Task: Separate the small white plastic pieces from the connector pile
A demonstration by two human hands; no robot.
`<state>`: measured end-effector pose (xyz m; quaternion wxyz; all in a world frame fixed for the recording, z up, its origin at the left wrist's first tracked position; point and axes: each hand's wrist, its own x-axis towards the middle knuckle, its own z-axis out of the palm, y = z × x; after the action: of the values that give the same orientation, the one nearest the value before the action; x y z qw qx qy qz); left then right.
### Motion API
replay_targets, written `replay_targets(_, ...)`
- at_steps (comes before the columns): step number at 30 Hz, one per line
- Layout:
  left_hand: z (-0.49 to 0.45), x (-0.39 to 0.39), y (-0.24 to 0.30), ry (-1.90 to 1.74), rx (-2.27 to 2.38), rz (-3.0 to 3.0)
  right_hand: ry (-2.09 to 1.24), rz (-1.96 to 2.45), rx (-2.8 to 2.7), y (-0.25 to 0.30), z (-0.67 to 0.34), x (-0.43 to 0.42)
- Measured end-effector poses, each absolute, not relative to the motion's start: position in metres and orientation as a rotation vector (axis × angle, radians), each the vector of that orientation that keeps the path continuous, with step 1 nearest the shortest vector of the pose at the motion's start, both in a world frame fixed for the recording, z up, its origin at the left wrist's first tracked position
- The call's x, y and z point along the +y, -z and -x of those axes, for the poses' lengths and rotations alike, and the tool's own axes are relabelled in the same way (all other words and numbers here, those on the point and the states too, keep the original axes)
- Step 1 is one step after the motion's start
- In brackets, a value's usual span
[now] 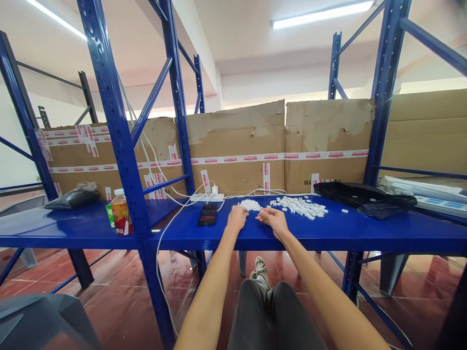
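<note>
Two heaps of white pieces lie on the blue shelf top (233, 236). A heap of very small white pieces (251, 204) sits just beyond my hands. To its right spreads a looser pile of larger white plastic pieces (306, 207). My left hand (238, 217) is closed at the near left side of the small heap, its fingertips curled together. At the heap's near right side, my right hand (274, 221) has its thumb and fingers pinched. Whatever either hand holds is too small or hidden to make out.
Left of my hands lie a dark phone (207, 215) and a white power strip (207, 197) with cables. A drink bottle (121, 214) stands behind the blue upright (120, 131). Black plastic bags (365, 198) lie at right; cardboard (237, 141) lines the back.
</note>
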<state>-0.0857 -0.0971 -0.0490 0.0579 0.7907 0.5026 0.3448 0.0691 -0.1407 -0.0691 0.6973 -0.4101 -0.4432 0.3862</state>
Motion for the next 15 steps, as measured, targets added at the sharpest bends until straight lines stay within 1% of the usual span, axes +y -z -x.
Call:
replay_targets(3,0.086,-0.096,0.049,-1.076,1.478,-2.387,-0.833,0.979,-1.025,0.069,-0.066,-0.141)
replay_targets(6,0.088,-0.097,0.049,-1.156,1.449,-2.334,-0.724,1.105,-1.050,0.069,-0.070,-0.141)
replay_targets(10,0.092,-0.095,0.052,-1.280,1.417,-2.236,-0.482,1.379,-1.079,0.064,-0.095,-0.140)
replay_targets(15,0.090,-0.092,0.055,-1.336,1.316,-2.181,-0.123,1.754,-1.148,0.052,-0.133,-0.139)
